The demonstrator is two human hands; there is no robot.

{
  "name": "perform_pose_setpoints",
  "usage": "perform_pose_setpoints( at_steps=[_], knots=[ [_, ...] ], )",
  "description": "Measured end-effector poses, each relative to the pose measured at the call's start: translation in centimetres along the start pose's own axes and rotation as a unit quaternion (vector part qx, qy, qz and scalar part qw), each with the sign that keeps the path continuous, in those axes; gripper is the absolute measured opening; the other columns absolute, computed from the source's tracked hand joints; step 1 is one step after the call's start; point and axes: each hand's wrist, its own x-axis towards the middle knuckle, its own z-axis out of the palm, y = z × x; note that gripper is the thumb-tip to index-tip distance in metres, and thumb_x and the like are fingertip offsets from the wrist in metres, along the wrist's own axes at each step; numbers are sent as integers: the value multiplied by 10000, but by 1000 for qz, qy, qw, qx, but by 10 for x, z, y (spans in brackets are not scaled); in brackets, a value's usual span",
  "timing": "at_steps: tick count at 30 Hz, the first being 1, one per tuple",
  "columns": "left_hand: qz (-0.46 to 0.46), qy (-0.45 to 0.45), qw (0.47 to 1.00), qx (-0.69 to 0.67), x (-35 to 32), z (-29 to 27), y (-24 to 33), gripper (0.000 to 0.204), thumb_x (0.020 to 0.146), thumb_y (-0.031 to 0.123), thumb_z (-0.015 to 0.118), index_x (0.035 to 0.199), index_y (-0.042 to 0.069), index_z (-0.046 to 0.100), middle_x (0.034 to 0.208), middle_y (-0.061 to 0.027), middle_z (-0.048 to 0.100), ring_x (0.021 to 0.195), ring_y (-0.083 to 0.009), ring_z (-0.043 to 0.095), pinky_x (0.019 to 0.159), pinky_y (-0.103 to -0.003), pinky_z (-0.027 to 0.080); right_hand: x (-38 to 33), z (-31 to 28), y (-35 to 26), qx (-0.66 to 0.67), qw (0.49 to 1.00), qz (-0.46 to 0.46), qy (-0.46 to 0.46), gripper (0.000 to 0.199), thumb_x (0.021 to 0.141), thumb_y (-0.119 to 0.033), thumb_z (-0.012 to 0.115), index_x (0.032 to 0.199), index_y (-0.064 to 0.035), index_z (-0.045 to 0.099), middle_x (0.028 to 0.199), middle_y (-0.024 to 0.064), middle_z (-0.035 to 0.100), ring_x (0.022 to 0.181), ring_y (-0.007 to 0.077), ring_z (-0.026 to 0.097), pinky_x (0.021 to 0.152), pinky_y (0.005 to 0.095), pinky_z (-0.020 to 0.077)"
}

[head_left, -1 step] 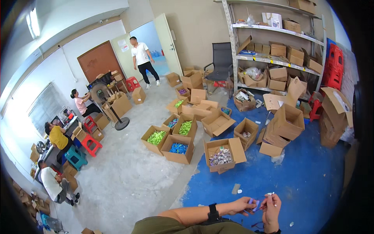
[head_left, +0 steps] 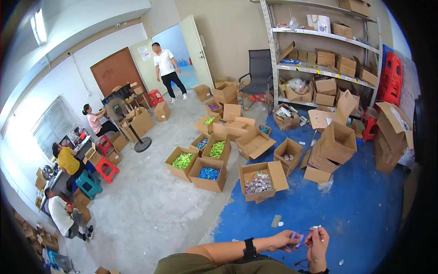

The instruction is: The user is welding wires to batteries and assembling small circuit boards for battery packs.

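- Purple piece (head_left: pixel 299 240): nearer than the open cardboard box (head_left: pixel 278 176), gripped by the left hand (head_left: pixel 282 240).
- Right hand (head_left: pixel 317 247): nearer than that box too, fingers narrow, pinching a small white piece (head_left: pixel 317 227).
- Blue pieces (head_left: pixel 210 173): left of the box.
- Metal shelf (head_left: pixel 326 72): beyond it, rightward.

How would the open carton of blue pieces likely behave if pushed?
The carton would probably slide before tipping, since it sits low and broad on the floor. Its thin cardboard walls may flex, as the top is open. The blue pieces would likely shift, lying loosely heaped.
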Motion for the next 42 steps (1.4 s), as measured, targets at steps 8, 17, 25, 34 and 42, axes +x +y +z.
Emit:
perform_pose_setpoints(
  at_steps=[8,17,25,34,42],
  knots=[
    [38,13,999,-34,5,-21,-5,298,842,224,546,1083,63,474,889,-2,554,743,-84,576,553,-167,474,-1,18,0,-13,997,-60,-57,158,824,-80,533,952,3,493,601,56,522,541,122,522,504,216,423],
    [27,18,999,-4,-4,-28,4,258,853,278,537,1027,98,473,884,19,534,753,-49,531,554,-151,445,16,12,11,-42,997,-1,-57,154,857,-124,499,901,18,541,630,82,548,549,140,529,522,236,434],
    [11,-3,1000,-29,-6,-42,-1,254,845,287,544,1021,131,449,890,6,523,793,-92,535,605,-216,470,17,25,20,6,997,16,-76,204,871,-186,498,827,12,519,642,91,540,584,177,537,550,266,434],
    [34,21,998,-49,-24,-55,-4,199,851,236,536,995,116,468,885,-6,533,753,-91,550,591,-216,481,8,47,28,26,996,2,-82,198,868,-178,505,832,17,514,619,75,511,556,162,503,538,270,415],
    [48,15,998,-29,-48,-67,2,266,844,247,557,1042,90,474,854,9,535,736,-69,547,637,-186,480,-2,69,35,82,993,-9,-83,142,838,-111,537,863,28,521,635,68,509,577,147,494,563,272,422]
  ],
)
